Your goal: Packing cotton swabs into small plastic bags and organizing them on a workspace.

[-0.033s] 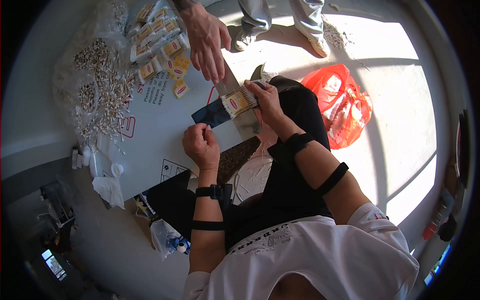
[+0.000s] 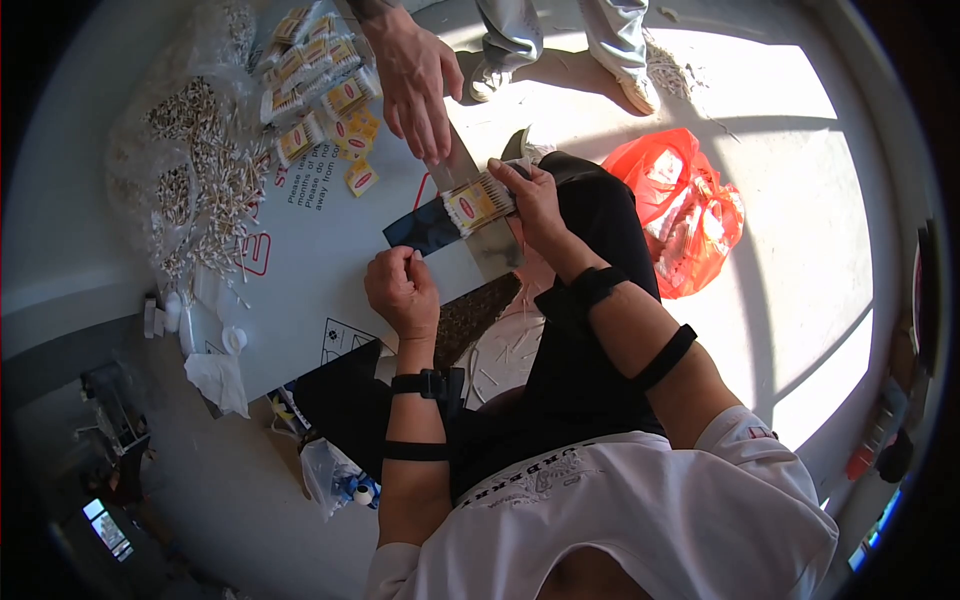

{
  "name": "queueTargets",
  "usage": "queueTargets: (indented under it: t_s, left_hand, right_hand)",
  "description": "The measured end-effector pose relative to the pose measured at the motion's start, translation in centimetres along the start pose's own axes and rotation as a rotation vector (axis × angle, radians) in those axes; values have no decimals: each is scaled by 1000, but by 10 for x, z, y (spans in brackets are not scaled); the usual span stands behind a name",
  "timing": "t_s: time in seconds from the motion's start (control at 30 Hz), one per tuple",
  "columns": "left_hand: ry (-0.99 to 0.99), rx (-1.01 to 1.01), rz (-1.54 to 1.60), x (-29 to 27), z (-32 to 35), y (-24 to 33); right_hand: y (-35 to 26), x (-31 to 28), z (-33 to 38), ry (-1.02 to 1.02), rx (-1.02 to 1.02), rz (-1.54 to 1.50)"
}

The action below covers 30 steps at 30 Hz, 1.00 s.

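Note:
My right hand (image 2: 540, 207) is closed on the right end of a pack of cotton swabs (image 2: 478, 203), thumb on top. A yellow card with a red oval shows through the middle of the pack. The pack's left end meets a dark blue flat strip (image 2: 424, 228) lying across the board. Below that strip, my left hand (image 2: 402, 292) is closed, fingers curled in. Its thumb tip comes up to the strip's lower edge; whether anything is pinched there is too small to make out. Another person's hand (image 2: 415, 95) hangs over the board just beyond the pack, fingers pointing down.
Loose cotton swabs (image 2: 205, 200) spill from a clear bag at the left of the grey board (image 2: 300, 290). Filled packs (image 2: 300, 62) and yellow cards (image 2: 362, 178) lie at its far side. A red plastic bag (image 2: 668, 215) sits on the floor to the right, near a person's shoes (image 2: 638, 95).

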<state>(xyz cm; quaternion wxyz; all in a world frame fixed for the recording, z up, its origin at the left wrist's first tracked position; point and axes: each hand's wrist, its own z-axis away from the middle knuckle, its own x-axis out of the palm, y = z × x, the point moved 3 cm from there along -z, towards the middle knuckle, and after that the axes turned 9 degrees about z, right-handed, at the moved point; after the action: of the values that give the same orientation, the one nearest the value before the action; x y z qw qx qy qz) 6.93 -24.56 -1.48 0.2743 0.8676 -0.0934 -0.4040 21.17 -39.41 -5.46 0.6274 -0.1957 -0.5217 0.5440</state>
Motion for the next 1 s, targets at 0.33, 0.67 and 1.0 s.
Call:
queueTargets:
  t_s: [0.33, 0.67, 1.0]
  left_hand:
    - [-13, -6, -6, 0, -1, 1]
    - [-30, -21, 0, 0, -1, 3]
    - [-20, -5, 2, -1, -2, 3]
  right_hand:
    - [-1, 2, 1, 18, -77, 142]
    - [6, -4, -5, 1, -88, 229]
    - [8, -2, -4, -7, -87, 205]
